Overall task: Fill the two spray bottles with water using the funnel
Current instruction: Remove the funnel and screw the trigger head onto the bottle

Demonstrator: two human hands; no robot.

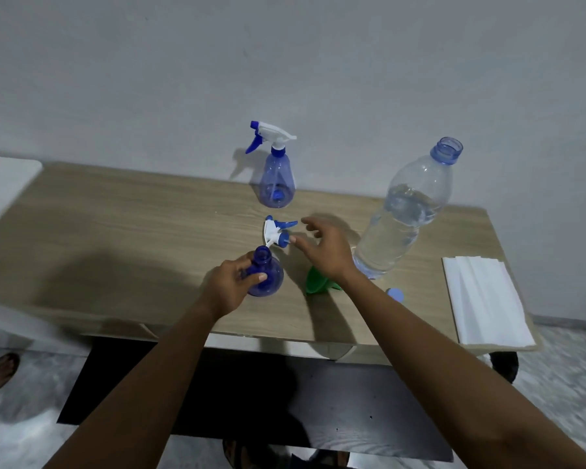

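Single wide-angle view, worn on the head, above the near long edge of the pale wood-grain table (115, 231). Looks forward and steeply down, facing the plain grey wall (285, 62) behind the far edge. Close in, with forearms entering from the bottom of the frame. Left hand (230, 286), right hand (325, 248) and small open-necked blue translucent plastic spray bottle (273, 282) sit mid-frame. Both right corners in frame.

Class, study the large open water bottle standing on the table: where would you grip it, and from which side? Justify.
Wrap the right hand round the water bottle at mid-body, coming from its left side, where that hand hovers open. It stands upright with no cap, so a side grip keeps it level.
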